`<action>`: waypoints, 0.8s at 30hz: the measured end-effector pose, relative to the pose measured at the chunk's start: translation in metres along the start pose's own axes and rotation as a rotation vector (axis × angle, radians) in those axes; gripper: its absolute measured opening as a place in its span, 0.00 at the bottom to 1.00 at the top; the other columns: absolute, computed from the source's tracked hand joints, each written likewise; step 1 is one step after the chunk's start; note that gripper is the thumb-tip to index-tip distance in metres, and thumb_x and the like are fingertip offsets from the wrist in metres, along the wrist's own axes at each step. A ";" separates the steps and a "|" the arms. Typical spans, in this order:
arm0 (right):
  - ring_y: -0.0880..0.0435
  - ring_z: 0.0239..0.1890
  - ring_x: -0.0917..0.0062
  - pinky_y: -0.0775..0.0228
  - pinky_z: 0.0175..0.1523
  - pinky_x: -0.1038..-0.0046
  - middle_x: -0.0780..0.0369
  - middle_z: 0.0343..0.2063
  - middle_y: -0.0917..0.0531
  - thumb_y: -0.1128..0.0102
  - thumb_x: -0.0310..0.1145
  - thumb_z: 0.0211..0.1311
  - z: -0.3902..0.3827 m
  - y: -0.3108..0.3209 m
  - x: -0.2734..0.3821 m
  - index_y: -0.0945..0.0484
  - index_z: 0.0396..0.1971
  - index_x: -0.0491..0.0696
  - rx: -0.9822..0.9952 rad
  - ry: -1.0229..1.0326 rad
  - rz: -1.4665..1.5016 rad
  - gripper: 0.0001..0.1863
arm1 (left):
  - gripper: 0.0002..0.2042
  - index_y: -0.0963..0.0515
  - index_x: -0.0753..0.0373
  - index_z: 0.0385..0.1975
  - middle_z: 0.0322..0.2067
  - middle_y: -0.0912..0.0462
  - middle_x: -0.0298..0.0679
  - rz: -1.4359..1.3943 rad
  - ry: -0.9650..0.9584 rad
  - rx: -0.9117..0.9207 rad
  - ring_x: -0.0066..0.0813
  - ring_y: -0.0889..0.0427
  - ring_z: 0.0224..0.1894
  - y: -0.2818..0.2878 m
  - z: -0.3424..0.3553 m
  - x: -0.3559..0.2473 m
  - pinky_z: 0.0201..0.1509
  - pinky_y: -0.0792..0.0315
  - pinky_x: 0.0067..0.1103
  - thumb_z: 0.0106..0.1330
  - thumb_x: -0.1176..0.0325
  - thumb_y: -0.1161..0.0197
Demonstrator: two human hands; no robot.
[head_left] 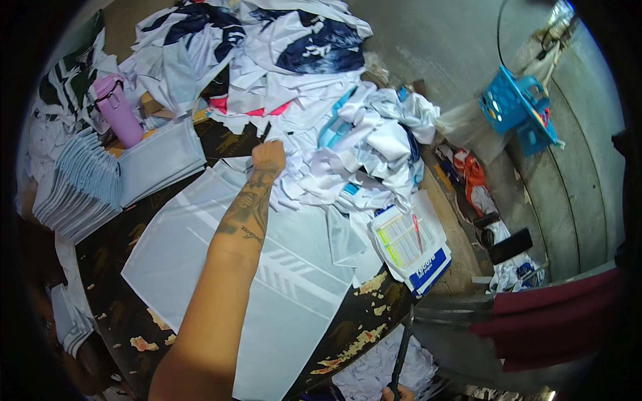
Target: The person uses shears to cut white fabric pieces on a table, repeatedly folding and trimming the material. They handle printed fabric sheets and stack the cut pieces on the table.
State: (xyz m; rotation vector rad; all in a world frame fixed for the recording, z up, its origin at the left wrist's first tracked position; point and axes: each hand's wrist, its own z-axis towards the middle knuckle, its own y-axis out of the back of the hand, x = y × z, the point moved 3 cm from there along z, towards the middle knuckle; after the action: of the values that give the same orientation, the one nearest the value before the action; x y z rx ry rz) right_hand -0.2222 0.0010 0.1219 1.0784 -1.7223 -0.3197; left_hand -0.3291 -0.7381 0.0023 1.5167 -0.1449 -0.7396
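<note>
My left hand point(269, 155), at the end of a tattooed forearm, is closed at the near edge of a heap of fabric. A thin dark object point(265, 132) sticks up from its fist; its kind is unclear. Under the forearm a large pale grey fabric panel point(294, 247) with white stripe markings lies spread on the dark, worn table covering point(120, 247). At the bottom edge, only the fingers of my right hand point(399, 393) show, wrapped round a slim black rod point(402, 351) that points up toward the table's corner.
Crumpled white and navy fabric pieces point(321, 50) cover the back. Folded pale fabric stacks point(80, 187) and a lilac bottle point(119, 110) stand left. Papers with a red pen point(417, 230) lie right. A blue basket point(511, 100) hangs by the wall; a phone point(510, 246) lies below.
</note>
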 end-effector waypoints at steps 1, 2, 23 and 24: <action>0.27 0.15 0.82 0.38 0.21 0.74 0.67 0.13 0.25 0.33 0.38 0.75 -0.001 0.007 -0.001 0.24 0.23 0.47 0.026 -0.072 0.172 0.19 | 0.22 0.19 0.56 0.57 0.45 0.11 0.48 0.018 -0.036 -0.042 0.49 0.12 0.51 0.010 -0.004 -0.017 0.54 0.22 0.43 0.64 0.57 0.31; 0.27 0.15 0.82 0.38 0.21 0.74 0.67 0.13 0.25 0.33 0.38 0.75 0.002 0.012 0.000 0.24 0.23 0.47 0.046 -0.074 0.187 0.19 | 0.19 0.19 0.57 0.55 0.44 0.12 0.45 -0.094 -0.042 -0.345 0.49 0.13 0.50 0.031 -0.018 -0.041 0.51 0.24 0.45 0.63 0.63 0.31; 0.26 0.16 0.86 0.37 0.23 0.76 0.70 0.14 0.26 0.21 0.48 0.65 0.116 0.037 -0.031 0.21 0.20 0.46 0.714 0.207 -0.103 0.25 | 0.51 0.49 0.59 0.84 0.84 0.55 0.49 0.298 0.616 0.063 0.55 0.61 0.86 0.136 -0.748 0.101 0.82 0.72 0.64 0.67 0.40 0.34; 0.27 0.16 0.86 0.37 0.23 0.76 0.70 0.14 0.26 0.20 0.48 0.65 0.117 0.039 -0.030 0.21 0.20 0.46 0.718 0.236 -0.144 0.25 | 0.50 0.48 0.58 0.84 0.84 0.54 0.49 0.322 0.627 0.039 0.55 0.60 0.86 0.153 -0.751 0.109 0.82 0.71 0.63 0.66 0.42 0.32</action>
State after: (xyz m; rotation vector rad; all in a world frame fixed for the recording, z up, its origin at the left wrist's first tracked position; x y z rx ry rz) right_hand -0.3408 0.0141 0.0781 1.6816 -1.5738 0.3631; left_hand 0.2023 -0.1764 0.0372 1.6449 0.0705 0.0102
